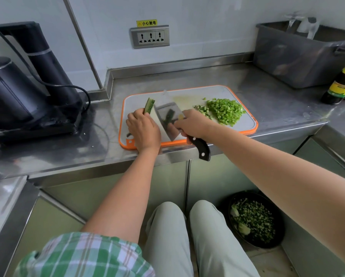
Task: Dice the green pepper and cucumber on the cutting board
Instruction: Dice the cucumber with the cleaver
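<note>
The person stands at a steel counter (271,100) with a white cutting board (227,91), rimmed in orange, lying near its front edge. The left hand (143,130) sits on the left part of the board, fingers curled down over a cucumber (149,104). A long green strip of it pokes out beyond the fingers toward the wall. The right hand (193,124) is wrapped tight round the black handle of a broad knife (167,120). The blade stands tilted just beside the left knuckles, its flat side catching a reflection of the cucumber. Whether the edge touches the board I cannot tell.

On the right half of the board lies a heap of diced green pepper (225,110). A smaller scatter of cucumber cubes (201,109) touches its left side.

A black kettle (9,90) on its base stands at the far left of the counter. A grey tub (299,56) sits at the back right, with a dark bottle (343,84) beside it. A wall socket (150,37) is above the board. On the floor by the person's legs is a dark bin (255,218) holding chopped green scraps.
</note>
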